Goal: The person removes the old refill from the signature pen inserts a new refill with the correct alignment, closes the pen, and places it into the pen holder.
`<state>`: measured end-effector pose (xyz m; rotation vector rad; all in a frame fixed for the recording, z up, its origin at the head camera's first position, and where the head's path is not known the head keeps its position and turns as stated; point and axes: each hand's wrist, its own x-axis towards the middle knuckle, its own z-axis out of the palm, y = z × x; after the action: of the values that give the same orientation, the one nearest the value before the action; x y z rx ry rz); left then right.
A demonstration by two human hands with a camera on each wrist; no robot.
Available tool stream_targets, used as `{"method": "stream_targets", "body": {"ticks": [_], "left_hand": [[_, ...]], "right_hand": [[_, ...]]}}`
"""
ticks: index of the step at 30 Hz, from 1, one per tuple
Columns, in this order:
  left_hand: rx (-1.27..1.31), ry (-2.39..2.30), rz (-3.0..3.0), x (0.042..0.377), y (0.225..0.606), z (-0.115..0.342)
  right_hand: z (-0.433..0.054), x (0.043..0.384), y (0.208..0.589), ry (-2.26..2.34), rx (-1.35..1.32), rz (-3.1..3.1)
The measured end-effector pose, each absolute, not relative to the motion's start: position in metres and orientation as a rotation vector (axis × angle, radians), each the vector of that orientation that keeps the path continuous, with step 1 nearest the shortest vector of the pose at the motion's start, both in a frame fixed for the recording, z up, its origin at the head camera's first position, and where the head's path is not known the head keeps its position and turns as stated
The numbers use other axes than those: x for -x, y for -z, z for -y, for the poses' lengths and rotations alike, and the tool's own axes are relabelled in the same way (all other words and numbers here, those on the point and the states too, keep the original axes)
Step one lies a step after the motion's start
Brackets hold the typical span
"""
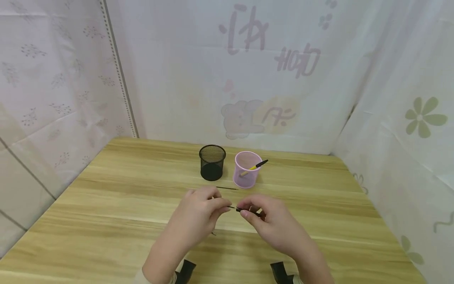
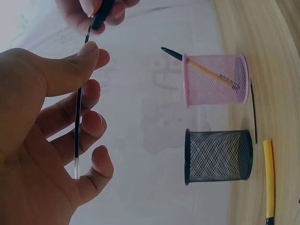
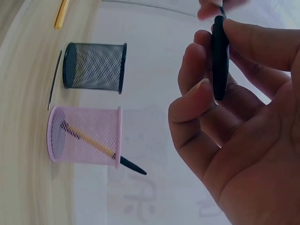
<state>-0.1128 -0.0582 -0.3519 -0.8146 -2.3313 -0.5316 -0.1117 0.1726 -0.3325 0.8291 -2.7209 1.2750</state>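
Observation:
Between thumb and forefinger, my left hand (image 1: pixel 196 215) pinches a slim pen refill (image 2: pixel 77 122), dark with a clear tail end. Its metal tip points at the end of a short black tapered pen piece (image 3: pixel 220 58). That piece is held by my right hand (image 1: pixel 271 221), thumb on one side and fingers on the other. In the left wrist view the refill's tip overlaps the end of the black piece. Both hands are raised over the table, close together.
Behind the hands stand a black mesh cup (image 1: pixel 212 171) and a pink mesh cup (image 1: pixel 244 182). A yellow-and-black pen (image 1: pixel 261 163) leans in the pink one. On the wooden table (image 1: pixel 124 177) lie another thin refill (image 1: pixel 228 188) and a yellow barrel (image 2: pixel 268 178). Printed curtains enclose the table.

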Motion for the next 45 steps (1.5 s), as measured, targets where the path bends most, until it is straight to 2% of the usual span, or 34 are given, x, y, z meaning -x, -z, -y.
{"method": "stream_targets", "body": {"ticks": [6, 13, 20, 32, 37, 41, 45], "left_hand": [[0.842, 0.522, 2.369, 0.11, 0.351, 0.055], [0.798, 0.546, 2.376, 0.109, 0.35, 0.06], [0.85, 0.514, 2.376, 0.108, 0.351, 0.054], [0.948, 0.718, 2.467, 0.102, 0.351, 0.037], [0.942, 0.857, 2.465, 0.099, 0.347, 0.038], [0.892, 0.975, 2.494, 0.104, 0.341, 0.045], [0.73, 0.958, 2.607, 0.124, 0.339, 0.065]], "right_hand": [[-0.17, 0.11, 0.333, -1.294, -0.866, 2.705], [-0.175, 0.109, 0.331, -1.272, -0.759, 2.737], [-0.17, 0.107, 0.332, -1.238, -0.864, 2.684], [-0.161, 0.106, 0.337, -1.303, -0.965, 2.624], [-0.161, 0.105, 0.336, -1.479, -0.937, 2.662], [-0.161, 0.105, 0.334, -1.58, -0.832, 2.741], [-0.166, 0.108, 0.332, -1.579, -0.765, 2.758]]}}
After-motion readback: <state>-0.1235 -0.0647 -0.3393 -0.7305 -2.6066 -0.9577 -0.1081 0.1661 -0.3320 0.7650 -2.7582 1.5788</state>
